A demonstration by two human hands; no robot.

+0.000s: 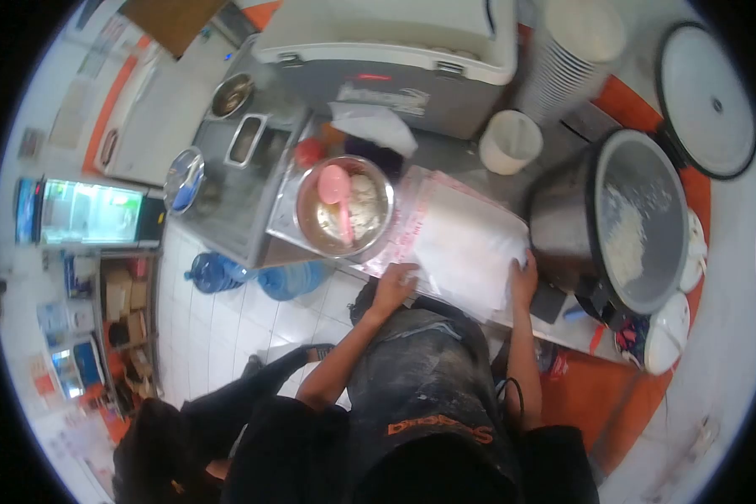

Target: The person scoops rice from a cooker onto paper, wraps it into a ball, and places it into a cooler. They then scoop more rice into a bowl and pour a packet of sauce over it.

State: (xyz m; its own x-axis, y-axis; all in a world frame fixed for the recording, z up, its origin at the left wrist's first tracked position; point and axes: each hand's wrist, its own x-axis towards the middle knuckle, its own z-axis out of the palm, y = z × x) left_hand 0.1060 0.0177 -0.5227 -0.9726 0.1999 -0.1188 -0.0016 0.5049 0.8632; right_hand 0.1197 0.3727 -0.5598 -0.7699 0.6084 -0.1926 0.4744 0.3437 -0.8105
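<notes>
A stack of white paper sheets point(470, 239) lies on the counter in front of me. Beneath its left side show sheets with red printing point(410, 220). My left hand point(394, 287) is closed at the near left corner of the stack, fingers curled on the edge. On the opposite side, my right hand point(522, 279) grips the right edge, thumb and fingers partly hidden. Just left of the paper stands a steel bowl point(305, 228) holding a white food and a pink ladle point(335, 186). To the right is a large open pot of white rice point(626, 248).
A grey cooler box point(378, 97) stands behind the counter, with a white tub point(511, 143) and stacked containers point(563, 71) beside it. The pot's lid point(706, 101) is raised. Water jugs point(290, 279) sit on the floor; a person in black point(164, 445) is at lower left.
</notes>
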